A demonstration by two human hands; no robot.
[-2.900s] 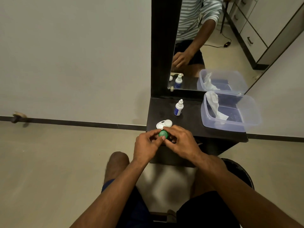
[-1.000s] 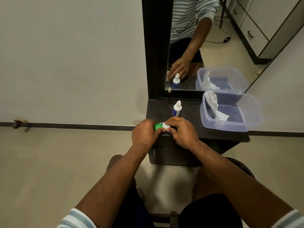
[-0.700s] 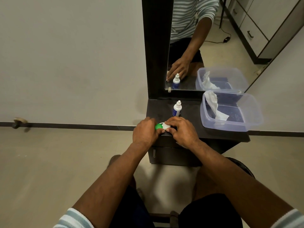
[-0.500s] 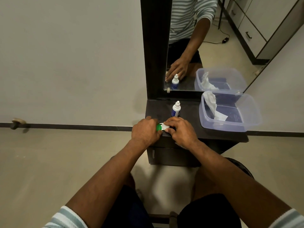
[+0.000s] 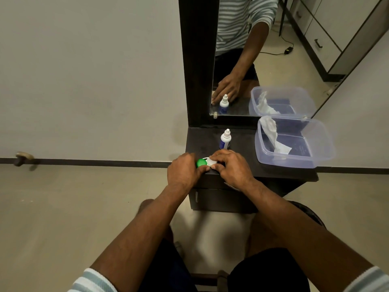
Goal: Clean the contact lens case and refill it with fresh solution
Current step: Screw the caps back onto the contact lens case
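Lens case unmoved, green cap still gripped

A small dark dresser top carries a contact lens case at its front-left corner, a solution bottle mid-left, and a clear plastic tub on its right edge.

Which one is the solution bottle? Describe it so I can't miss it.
Find the dark table below the mirror. The solution bottle stands upright just behind the hands, left of the clear plastic tub. It is the only small white-capped bottle with a blue label.
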